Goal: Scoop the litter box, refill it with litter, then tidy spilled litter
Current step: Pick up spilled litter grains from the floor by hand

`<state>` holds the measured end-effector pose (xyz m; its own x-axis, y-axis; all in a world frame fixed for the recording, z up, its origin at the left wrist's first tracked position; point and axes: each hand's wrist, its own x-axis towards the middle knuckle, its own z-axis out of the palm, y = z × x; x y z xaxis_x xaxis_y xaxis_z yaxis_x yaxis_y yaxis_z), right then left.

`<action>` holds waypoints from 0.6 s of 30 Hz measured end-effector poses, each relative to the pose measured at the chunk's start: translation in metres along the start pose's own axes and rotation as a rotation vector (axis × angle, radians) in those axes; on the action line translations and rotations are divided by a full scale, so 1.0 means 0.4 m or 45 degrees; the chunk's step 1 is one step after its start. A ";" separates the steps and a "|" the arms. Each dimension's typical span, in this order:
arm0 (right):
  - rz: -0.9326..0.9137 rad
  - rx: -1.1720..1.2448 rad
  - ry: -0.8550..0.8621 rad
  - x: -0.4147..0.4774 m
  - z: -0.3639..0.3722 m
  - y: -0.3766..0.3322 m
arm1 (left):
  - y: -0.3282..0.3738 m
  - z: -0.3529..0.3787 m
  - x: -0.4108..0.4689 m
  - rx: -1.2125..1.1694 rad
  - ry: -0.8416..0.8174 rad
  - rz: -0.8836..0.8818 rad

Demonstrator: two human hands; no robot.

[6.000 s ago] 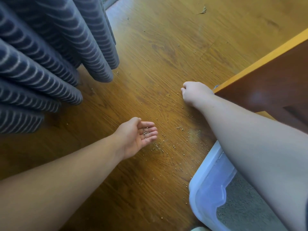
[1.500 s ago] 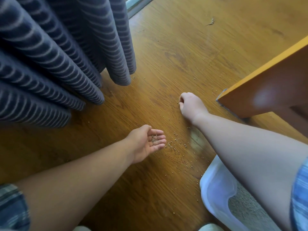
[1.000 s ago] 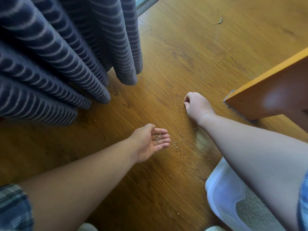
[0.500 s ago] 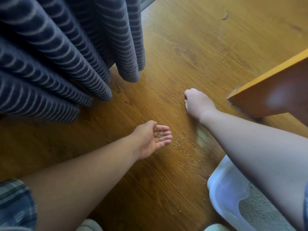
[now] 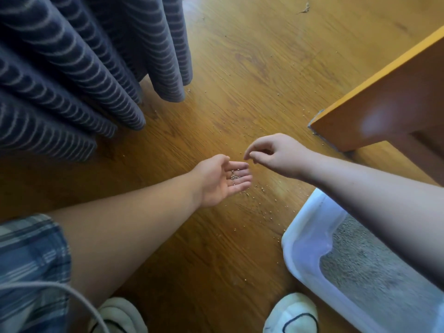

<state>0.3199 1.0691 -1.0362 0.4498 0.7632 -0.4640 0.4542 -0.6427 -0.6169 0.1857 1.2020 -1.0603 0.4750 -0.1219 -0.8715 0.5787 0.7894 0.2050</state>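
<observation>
**Figure.** Head view of spilled litter being gathered by hand beside the litter box (image 5: 305, 236). The litter box, a white plastic tray, sits at the lower right of the view on the wooden floor (image 5: 240, 56); grey litter (image 5: 360, 260) covers its bottom. The left hand (image 5: 222, 180) is held palm up to the upper left of the litter box, fingers nearly straight and together, with a small heap of collected grains (image 5: 234, 175) resting on them. The right hand (image 5: 276, 155) hangs above the litter box's far corner, fingers curled and thumb and forefinger tips brought close together just over the left fingertips; whether a grain lies between them cannot be told. Spilled grains (image 5: 262, 188) lie scattered on the floor between the left hand and the litter box, thinning out beyond it. A striped dark curtain (image 5: 72, 68) hangs well to the upper left of the litter box; an orange-edged wooden cabinet (image 5: 384, 99) stands beyond it. A white slipper (image 5: 292, 313) stands just left of its near edge.
</observation>
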 end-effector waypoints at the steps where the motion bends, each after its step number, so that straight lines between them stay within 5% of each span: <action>1: 0.068 -0.062 0.033 -0.004 -0.005 0.027 | -0.002 0.009 0.001 0.042 0.025 0.011; 6: 0.297 -0.429 0.067 -0.015 0.030 0.150 | -0.026 0.012 0.006 0.143 0.148 0.029; 18: 0.184 -0.575 0.063 0.016 0.087 0.171 | -0.045 -0.028 -0.006 0.145 0.182 -0.014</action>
<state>0.3272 1.0323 -1.1037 0.5639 0.6667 -0.4873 0.6681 -0.7152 -0.2052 0.1666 1.1947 -1.0668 0.3738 -0.0370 -0.9268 0.6586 0.7142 0.2371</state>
